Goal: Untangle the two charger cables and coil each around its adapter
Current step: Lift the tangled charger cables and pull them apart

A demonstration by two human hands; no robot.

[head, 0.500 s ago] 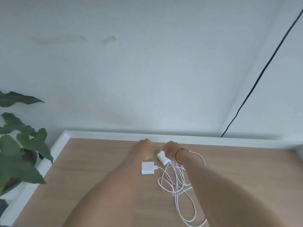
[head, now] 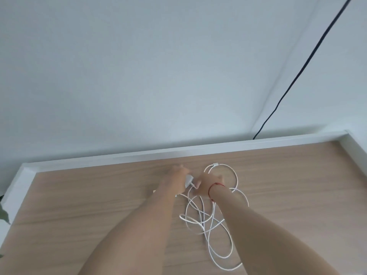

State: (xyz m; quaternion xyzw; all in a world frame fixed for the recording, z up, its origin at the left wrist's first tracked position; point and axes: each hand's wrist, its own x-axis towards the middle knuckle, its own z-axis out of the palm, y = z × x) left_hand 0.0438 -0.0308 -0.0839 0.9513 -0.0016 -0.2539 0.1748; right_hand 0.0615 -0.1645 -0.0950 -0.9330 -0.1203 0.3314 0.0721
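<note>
Hands meet at the far middle of the table (head: 79, 195). The left hand (head: 178, 173) closes around a white adapter (head: 188, 180), likely anchoring it, while the right hand (head: 208, 184) seems to pinch the cable where it leaves the plug; its fingers are hidden. The tangled cables (head: 210, 221) sprawl nearer the person, still knotted, nothing coiled yet.

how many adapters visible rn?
1 clearly: a white adapter between the left hand and right hand. A white sliver beside the left forearm may be a second one, mostly hidden.
</note>
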